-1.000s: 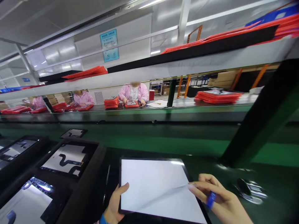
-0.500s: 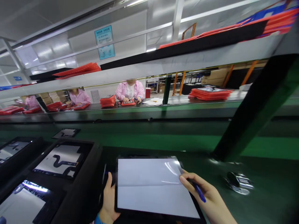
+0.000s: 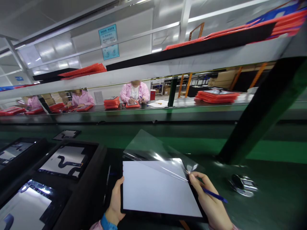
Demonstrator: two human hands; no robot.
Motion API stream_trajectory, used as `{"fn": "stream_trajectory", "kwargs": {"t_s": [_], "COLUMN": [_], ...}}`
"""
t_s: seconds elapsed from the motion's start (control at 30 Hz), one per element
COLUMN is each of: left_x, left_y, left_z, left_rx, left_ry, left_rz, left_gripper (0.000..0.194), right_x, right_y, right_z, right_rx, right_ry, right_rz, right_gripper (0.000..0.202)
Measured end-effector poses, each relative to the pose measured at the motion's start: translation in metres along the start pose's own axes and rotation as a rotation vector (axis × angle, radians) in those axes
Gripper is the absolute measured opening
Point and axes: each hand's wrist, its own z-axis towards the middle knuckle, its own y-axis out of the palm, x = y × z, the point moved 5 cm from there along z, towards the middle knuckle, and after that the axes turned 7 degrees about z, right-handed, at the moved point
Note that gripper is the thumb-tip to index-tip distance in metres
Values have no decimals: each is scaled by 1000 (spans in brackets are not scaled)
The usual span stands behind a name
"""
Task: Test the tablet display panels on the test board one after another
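A flat panel with a bright white face and black border lies at the bottom middle. My left hand grips its left edge, thumb on the border. At the panel's upper right, my right hand pinches a clear film between thumb and fingers. The film stands up off the panel's top edge and spreads beyond it. A blue pen is also tucked in my right hand, its end pointing right. To the right sits a shiny metal object on the green bench.
Black trays at the left carry panels with dark ribbon cables. A dark post slants up at the right. Beyond the bench, people in pink sit by stacks of red sheets; a shelf runs above.
The clear film has lifted off the panel and now rises past its top edge. My right hand has moved slightly right, and the pen lies flatter. My left thumb now rests on the panel's border.
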Motion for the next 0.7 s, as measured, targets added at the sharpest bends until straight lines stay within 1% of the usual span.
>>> {"fn": "stream_trajectory", "kwargs": {"t_s": [0.07,0.17,0.33,0.4,0.5,0.57,0.6,0.67,0.7], "left_x": [2,1,-2,-3,-5,-6,-6,-6,-6], "left_y": [3,6,4,2,-3,-6,-7,-9,-9], "left_z": [-1,-2,-3,-1,2,4,5,6,6], "left_rx": [-55,-107,-174,-203,-214,-212,-206,-183,-166], "left_ry": [25,8,-23,-57,-136,-165,-152,-107,-85], "left_rz": [3,1,26,43,37,25,26,42,49], "left_gripper": [52,55,63,65,71,76,76,71,68], "right_x": [-1,-8,-15,-15,-15,-18,-21,-31,-38], "right_y": [-1,-1,3,5,5,-1,-5,-11,-9], "right_z": [0,-1,-5,-4,-1,-1,-2,-9,-15], "right_rx": [13,33,-48,-84,-114,-53,0,88,92], "right_ry": [9,-15,-8,-2,-25,-99,-170,-407,-555], "right_rz": [2,7,50,108,184,190,162,25,-84], "right_gripper": [48,48,46,46,47,46,44,35,28]}}
